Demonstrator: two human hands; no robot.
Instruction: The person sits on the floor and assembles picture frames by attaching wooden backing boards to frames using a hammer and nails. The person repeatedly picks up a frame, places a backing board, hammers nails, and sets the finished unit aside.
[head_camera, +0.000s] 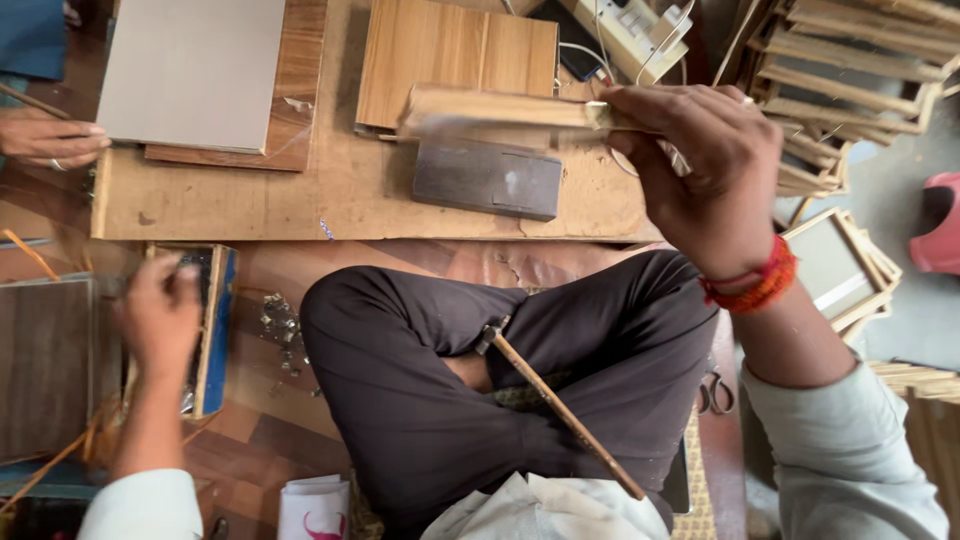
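My right hand (700, 170) is raised over the low wooden work board (350, 200) and grips one end of a wooden frame piece (490, 108), which looks motion-blurred. Just below that piece lies a dark grey rectangular block (487, 178) on the board. My left hand (160, 315) reaches down to the left into a small open box with a blue side (215, 330); what its fingers hold is hidden and blurred. A hammer with a wooden handle (560, 410) rests across my crossed legs in dark trousers.
Another person's hand (45, 138) rests at the far left edge. A grey board (190, 70) and wood panels (455, 50) lie on the work board. Small metal bits (280, 330) are scattered on the floor. Stacked wooden frames (850, 60) stand at the right, scissors (715, 392) near my knee.
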